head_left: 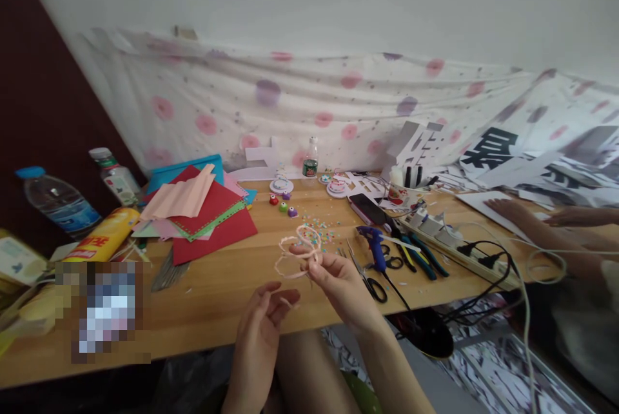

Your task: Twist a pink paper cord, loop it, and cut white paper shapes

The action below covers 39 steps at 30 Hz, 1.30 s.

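Note:
Raised over the table's front edge, my right hand pinches a pale pink strip bent into loops, like a bow or petals, between thumb and fingers. Lower and to its left, my left hand is open, its fingers loosely bent and apart. A short pale piece shows by its fingertips; I cannot tell whether it touches them. Behind the loops lie scattered small coloured beads. A blue glue gun and black-handled scissors lie to the right of my right hand.
Coloured paper sheets lie at left, near plastic bottles and a yellow can. Pliers, a phone and a power strip with trailing cables are on the right. Another person's hands rest at far right.

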Available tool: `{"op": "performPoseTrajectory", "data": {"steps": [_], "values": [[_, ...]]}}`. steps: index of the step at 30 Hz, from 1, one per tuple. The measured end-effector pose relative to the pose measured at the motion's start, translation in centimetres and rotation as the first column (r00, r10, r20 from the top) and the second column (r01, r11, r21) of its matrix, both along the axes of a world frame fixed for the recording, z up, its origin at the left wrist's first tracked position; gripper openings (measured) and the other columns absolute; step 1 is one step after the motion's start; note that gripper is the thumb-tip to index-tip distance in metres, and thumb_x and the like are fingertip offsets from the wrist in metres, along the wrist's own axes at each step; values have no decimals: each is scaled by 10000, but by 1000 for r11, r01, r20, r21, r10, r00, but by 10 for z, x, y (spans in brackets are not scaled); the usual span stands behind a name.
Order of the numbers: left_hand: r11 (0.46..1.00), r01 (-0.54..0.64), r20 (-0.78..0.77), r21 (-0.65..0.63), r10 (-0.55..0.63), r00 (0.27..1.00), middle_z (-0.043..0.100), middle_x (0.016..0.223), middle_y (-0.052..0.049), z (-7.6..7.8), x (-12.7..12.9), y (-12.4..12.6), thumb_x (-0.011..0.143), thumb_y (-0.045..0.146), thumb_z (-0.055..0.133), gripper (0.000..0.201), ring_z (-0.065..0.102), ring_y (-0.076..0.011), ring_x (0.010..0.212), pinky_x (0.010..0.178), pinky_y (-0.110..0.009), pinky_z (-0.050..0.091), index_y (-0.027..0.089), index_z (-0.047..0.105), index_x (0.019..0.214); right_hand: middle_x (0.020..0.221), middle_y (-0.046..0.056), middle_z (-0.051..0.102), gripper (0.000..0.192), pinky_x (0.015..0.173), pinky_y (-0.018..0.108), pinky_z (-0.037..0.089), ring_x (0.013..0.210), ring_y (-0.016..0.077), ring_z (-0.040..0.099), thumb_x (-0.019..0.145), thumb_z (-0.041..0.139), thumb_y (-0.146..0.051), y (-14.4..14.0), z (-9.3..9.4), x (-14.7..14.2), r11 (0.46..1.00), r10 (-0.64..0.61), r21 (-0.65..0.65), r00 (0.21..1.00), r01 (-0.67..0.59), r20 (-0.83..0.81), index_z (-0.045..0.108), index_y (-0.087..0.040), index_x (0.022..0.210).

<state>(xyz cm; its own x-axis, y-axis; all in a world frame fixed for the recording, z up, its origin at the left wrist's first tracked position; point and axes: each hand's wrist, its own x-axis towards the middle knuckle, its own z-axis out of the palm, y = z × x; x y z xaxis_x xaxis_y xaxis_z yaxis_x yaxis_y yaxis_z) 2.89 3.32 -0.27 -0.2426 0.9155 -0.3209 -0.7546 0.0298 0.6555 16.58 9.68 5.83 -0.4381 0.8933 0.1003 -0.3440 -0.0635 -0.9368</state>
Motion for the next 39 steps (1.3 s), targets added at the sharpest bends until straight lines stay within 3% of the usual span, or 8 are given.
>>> {"op": "performPoseTrajectory", "data": {"steps": [4, 10, 15, 21, 26, 34, 37, 39], "values": [[979, 202, 111, -19, -198, 974, 775, 946, -104, 15, -9, 7, 753, 470, 734, 345, 727, -252, 863, 788, -380, 548, 183, 695, 940, 1056, 64, 764, 275, 1056, 402, 361, 1076, 245, 649, 778, 756, -484, 4, 2, 3, 998, 57, 2, 998, -57, 1, 773, -229, 881], [844, 498, 329, 200, -536, 777, 742, 1041, -131, 40, -4, 12, 864, 567, 567, 440, 711, -263, 923, 782, -423, 575, 187, 702, 1039, 1056, 76, 751, 341, 809, 361, 510, 806, 213, 711, 773, 754, -487, 3, 4, 5, 979, 179, -92, 984, -180, -26, 770, -222, 987], [857, 423, 362, 295, -510, 780, 712, 1161, -64, 37, 1, 14, 922, 405, 546, 233, 684, -229, 1032, 892, -442, 543, 260, 687, 1038, 1127, 69, 726, 255, 992, 372, 430, 1076, 237, 626, 698, 826, -466, 6, -3, 8, 1000, 25, -11, 998, -26, -61, 786, -217, 740], [808, 395, 405, 437, -569, 716, 714, 1189, -80, 31, 9, 16, 968, 387, 467, 296, 670, -214, 1095, 956, -436, 528, 243, 654, 1147, 1081, 52, 718, 236, 948, 346, 444, 998, 208, 634, 691, 836, -456, 8, -8, 10, 1000, 14, -19, 996, -15, -88, 782, -226, 710], [872, 309, 388, 380, -453, 803, 718, 1192, -72, 29, 10, 14, 987, 270, 440, 264, 669, -200, 1108, 883, -350, 571, 227, 680, 1088, 989, 38, 741, 208, 1011, 344, 399, 1073, 216, 620, 716, 823, -440, 10, -12, 11, 997, -71, 35, 995, 74, -76, 771, -239, 701], [919, 209, 421, 335, -344, 839, 717, 1182, -49, 24, 6, 15, 963, 322, 492, 210, 639, -227, 1162, 1029, -501, 477, 275, 675, 1055, 922, 69, 756, 347, 992, 439, 457, 964, 249, 673, 743, 750, -551, 8, -15, 0, 998, -52, -35, 998, 54, 44, 777, -208, 787], [935, 217, 431, 280, -324, 842, 720, 1151, -52, 22, -1, 18, 978, 320, 457, 222, 639, -224, 1156, 1045, -535, 455, 267, 660, 1053, 1019, 87, 744, 345, 991, 457, 462, 1047, 260, 653, 834, 669, -532, 12, -5, 14, 969, -219, 150, 960, 194, 177, 750, -223, 964], [940, 253, 408, 228, -328, 852, 715, 1138, -59, 21, -6, 20, 988, 315, 438, 225, 639, -217, 1146, 1034, -547, 460, 258, 642, 1064, 1141, 83, 698, 264, 1017, 452, 441, 1130, 251, 608, 878, 661, -426, 15, 14, 27, 844, -422, 454, 876, 286, 232, 704, -259, 1077]]}}
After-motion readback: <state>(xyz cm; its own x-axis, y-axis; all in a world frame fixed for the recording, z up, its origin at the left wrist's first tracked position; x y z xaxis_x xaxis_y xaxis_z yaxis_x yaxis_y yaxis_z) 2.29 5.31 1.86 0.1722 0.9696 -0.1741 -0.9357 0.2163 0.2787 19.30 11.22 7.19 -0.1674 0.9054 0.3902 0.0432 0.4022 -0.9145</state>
